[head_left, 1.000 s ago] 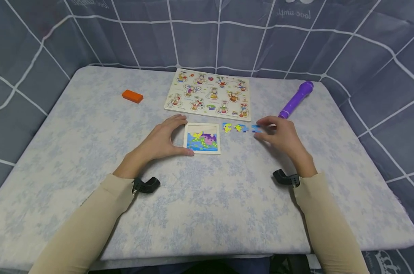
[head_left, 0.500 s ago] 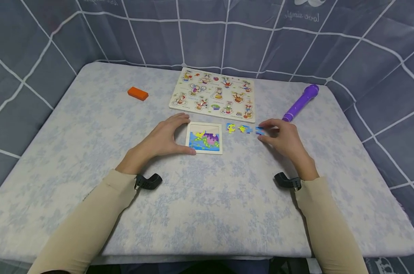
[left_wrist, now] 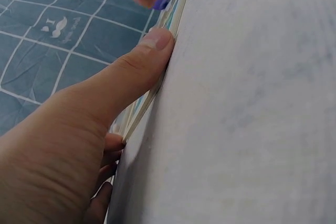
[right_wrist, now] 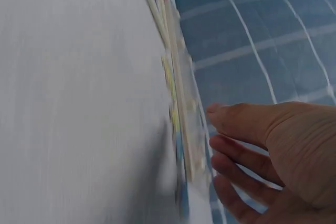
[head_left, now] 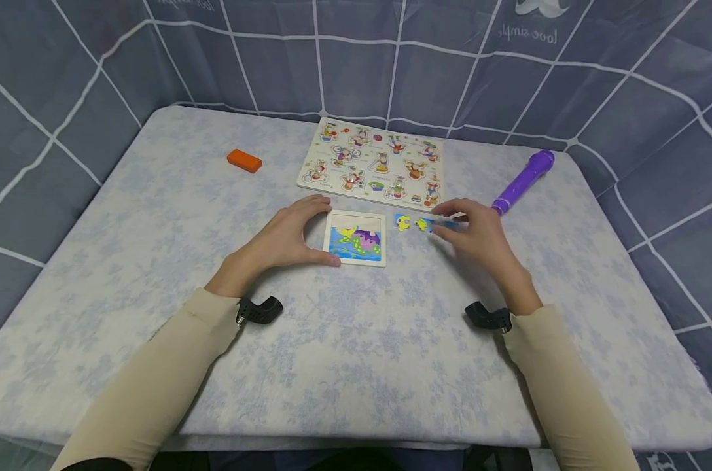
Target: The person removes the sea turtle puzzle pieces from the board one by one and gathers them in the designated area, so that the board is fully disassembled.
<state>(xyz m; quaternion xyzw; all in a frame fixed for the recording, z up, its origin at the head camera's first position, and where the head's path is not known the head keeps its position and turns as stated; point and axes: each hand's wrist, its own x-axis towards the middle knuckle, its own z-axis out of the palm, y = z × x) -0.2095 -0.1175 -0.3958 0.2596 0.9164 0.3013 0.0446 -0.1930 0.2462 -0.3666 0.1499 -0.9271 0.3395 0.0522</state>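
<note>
A small square jigsaw board with a pale frame lies mid-table, its picture of a sea creature partly filled in. My left hand holds its left side, thumb at the near corner and fingers at the far one. In the left wrist view the thumb presses against the board's edge. Loose yellow-and-blue jigsaw pieces lie in a row right of the board. Over the row's right end hovers my right hand, thumb and fingers apart, partly hiding a blue piece. The right wrist view shows nothing between those fingers.
Behind the small board lies a larger wooden puzzle board with cartoon figures. A purple microphone-shaped toy is beyond my right hand. An orange block sits at the back left. A grey checked curtain surrounds the table's far sides.
My right hand has shifted left, from around the blue end piece toward the middle of the row. My left hand stays on the small board. The head view has turned slightly.
</note>
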